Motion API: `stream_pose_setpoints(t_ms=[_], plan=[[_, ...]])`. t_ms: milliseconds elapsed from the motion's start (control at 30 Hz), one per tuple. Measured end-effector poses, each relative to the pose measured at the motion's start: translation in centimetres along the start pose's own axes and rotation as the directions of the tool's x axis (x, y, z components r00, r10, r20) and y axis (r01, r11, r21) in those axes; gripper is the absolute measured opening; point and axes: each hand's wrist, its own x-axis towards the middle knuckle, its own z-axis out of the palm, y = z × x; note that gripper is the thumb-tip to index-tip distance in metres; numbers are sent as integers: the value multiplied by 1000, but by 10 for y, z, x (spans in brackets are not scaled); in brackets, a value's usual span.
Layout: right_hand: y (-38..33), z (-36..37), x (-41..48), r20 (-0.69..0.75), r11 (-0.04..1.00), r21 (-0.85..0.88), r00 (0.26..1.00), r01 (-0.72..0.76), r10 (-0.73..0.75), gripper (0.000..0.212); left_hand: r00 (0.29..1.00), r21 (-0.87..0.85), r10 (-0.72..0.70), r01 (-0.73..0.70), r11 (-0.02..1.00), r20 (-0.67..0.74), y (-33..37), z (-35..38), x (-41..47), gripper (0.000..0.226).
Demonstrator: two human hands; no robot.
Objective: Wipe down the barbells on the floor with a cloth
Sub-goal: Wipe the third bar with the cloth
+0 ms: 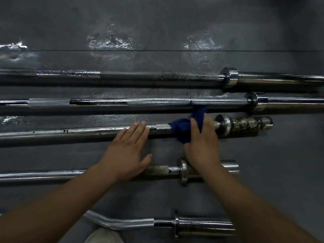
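Observation:
Several steel barbells lie side by side on the dark floor. On the third barbell (pixel 73 132), a dark blue cloth (pixel 183 128) is bunched around the shaft just left of its rusty sleeve (pixel 249 124). My right hand (pixel 203 142) grips the cloth against that bar. To the left, my left hand (pixel 128 151) lies flat with straight fingers, fingertips touching the same shaft. Both forearms cross over the fourth barbell (pixel 43 175).
Two longer barbells (pixel 140 76) (pixel 157 102) lie farther away. A curl bar (pixel 126 222) lies nearest me, with a pale knee (pixel 104 236) at the bottom edge. The black rubber floor (pixel 157 32) beyond shows shiny wet-looking patches.

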Motion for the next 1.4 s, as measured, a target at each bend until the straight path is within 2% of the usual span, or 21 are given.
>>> stream_pose_setpoints(t_ms=[67, 100, 200, 233, 333, 400, 433, 500, 567, 733, 833, 900, 967, 1033, 1100, 1133, 1167, 1233, 1267, 1300, 1400], plan=[[17, -8, 9, 31, 984, -136, 993, 114, -111, 73, 1000, -9, 9, -9, 1000, -6, -2, 0, -1, 89], [26, -14, 17, 19, 982, -152, 994, 109, -107, 65, 1000, -9, 9, -9, 1000, -9, -2, 1, -1, 89], [13, -23, 29, -82, 994, 55, 992, -95, 99, 39, 1000, 6, -1, 1, 1000, -5, 1, 2, -2, 88], [-9, -18, 27, -77, 987, 132, 992, -90, 101, 37, 1000, 15, -5, 5, 1000, -3, 2, 2, -2, 87], [-81, -1, 12, -44, 946, 241, 976, 216, -212, 39, 1000, 20, -4, 4, 1000, 0, 6, 0, -1, 84], [-77, -4, 20, 11, 912, 251, 942, 323, -337, 42, 1000, 14, -3, 3, 1000, 0, 3, 0, -1, 84], [-58, -9, 28, 27, 932, 229, 956, 279, -293, 42, 1000, 7, -7, 6, 1000, 7, 3, -1, -2, 85], [-7, -15, 39, -43, 981, 194, 999, 20, -12, 38, 1000, -5, -16, 16, 1000, 12, 2, -2, -2, 86], [16, -19, 34, -126, 971, 189, 977, -145, 170, 33, 999, 9, -32, 32, 999, 11, 2, -5, -1, 84], [-26, -25, 27, 101, 981, 136, 984, 135, -149, 31, 999, 50, -37, 38, 998, -15, 6, -14, 13, 76], [7, -36, 43, 131, 990, 105, 986, 95, -108, 23, 999, 31, -29, 29, 999, -20, 7, -13, 15, 71], [29, -34, 36, -8, 988, 145, 998, -57, 59, 33, 1000, 20, -25, 25, 999, -3, 8, -8, 10, 74], [13, -23, 18, -141, 974, 210, 983, -86, 117, 47, 1000, 27, -17, 16, 1000, 24, 12, -5, 5, 78], [-29, -11, 3, -119, 962, 265, 993, 57, -26, 44, 999, 26, -20, 18, 999, 46, 17, -5, 1, 75], [-55, -9, -1, -4, 927, 261, 960, 270, -278, 41, 998, 14, -31, 30, 999, 54, 20, -9, -2, 72], [-53, -14, 2, 57, 925, 231, 944, 303, -323, 41, 998, 14, -25, 24, 1000, 51, 20, -10, -4, 71], [-38, -15, 8, 85, 944, 201, 955, 262, -283, 42, 999, 18, -17, 16, 1000, 47, 20, -9, -7, 70], [1, -16, 9, -25, 990, 137, 999, -17, 20, 44, 999, 23, -14, 13, 1000, 45, 19, -6, -12, 71], [9, -15, 1, -91, 986, 118, 987, -118, 129, 44, 999, 25, -11, 10, 1000, 45, 20, -4, -12, 72], [5, -13, -6, -115, 987, 99, 984, -126, 137, 43, 999, 28, -5, 4, 1000, 48, 22, -3, -13, 72], [-29, -9, -22, 0, 976, 115, 982, 186, -187, 41, 998, 13, -3, 2, 1000, 59, 23, -5, -13, 71]])
